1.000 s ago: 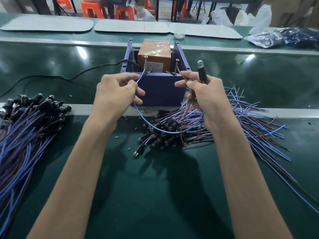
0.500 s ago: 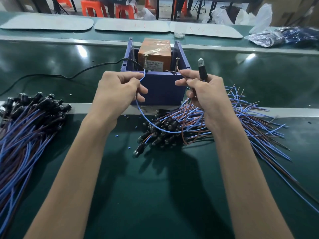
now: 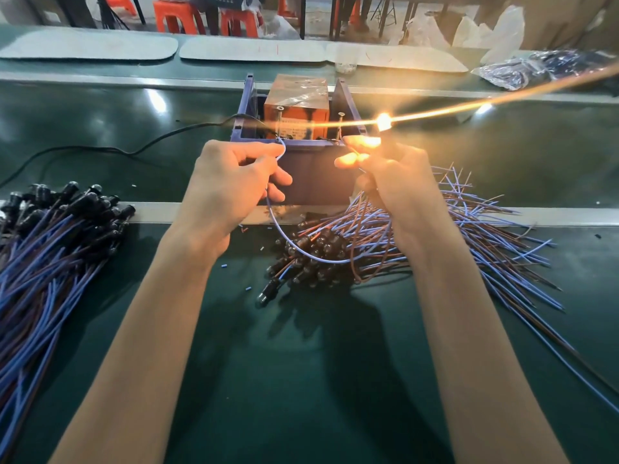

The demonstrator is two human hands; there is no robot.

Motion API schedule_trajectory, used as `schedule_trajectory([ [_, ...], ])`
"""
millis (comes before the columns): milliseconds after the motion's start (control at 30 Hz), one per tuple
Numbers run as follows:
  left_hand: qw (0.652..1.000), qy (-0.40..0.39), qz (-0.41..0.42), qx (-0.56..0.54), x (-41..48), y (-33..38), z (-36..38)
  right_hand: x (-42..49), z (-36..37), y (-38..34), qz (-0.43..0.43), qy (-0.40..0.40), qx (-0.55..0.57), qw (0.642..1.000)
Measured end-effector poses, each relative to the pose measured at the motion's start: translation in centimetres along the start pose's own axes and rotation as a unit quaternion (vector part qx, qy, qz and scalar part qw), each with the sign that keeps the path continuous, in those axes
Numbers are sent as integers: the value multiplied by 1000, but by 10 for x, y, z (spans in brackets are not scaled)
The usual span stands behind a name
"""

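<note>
Above the loose pile [image 3: 321,244] on the surface [image 3: 301,380], my left hand [image 3: 231,182] pinches the blue wire [image 3: 278,229] and my right hand [image 3: 398,185] grips the glowing lamp [image 3: 384,122] with its brown wire [image 3: 357,249], so I'd press both ends steadily on the box [image 3: 315,175] screws [image 3: 341,123], fingers off bare metal.

Two hands: left hand [image 3: 231,185], right hand [image 3: 398,182]. One lit lamp [image 3: 384,122] on one blue wire [image 3: 284,238]. One blue box [image 3: 315,175] with one orange block [image 3: 294,98] and two upright pins [image 3: 341,115]. Two heaps of wired lamps [image 3: 50,249], too dense to count, at the bench [image 3: 301,380] left edge and middle. Three grey mats [image 3: 87,48] along the far edge.
</note>
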State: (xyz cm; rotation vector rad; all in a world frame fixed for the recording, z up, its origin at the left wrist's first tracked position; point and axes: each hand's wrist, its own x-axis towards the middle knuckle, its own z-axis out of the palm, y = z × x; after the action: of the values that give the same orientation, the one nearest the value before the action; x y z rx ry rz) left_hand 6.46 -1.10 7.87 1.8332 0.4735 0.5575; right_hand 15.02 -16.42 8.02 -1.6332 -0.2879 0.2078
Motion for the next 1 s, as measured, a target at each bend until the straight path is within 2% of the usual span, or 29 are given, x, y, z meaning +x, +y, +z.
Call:
schedule_trajectory([
  [700,1000,-2,2,14,-2,2,2,-2,-2,-2,6,-4,-13,1000],
  [767,1000,-6,-1,17,-1,3,-1,-2,-2,-4,16,-3,-51,999],
  [833,1000,-17,-13,22,0,3,-3,-2,-3,-7,35,-8,-141,989],
  [933,997,-47,-43,44,2,-1,-11,-3,-8,-10,28,5,-304,952],
  [1000,992,-72,-61,85,5,-8,-18,-5,-11,-14,20,24,-285,958],
])
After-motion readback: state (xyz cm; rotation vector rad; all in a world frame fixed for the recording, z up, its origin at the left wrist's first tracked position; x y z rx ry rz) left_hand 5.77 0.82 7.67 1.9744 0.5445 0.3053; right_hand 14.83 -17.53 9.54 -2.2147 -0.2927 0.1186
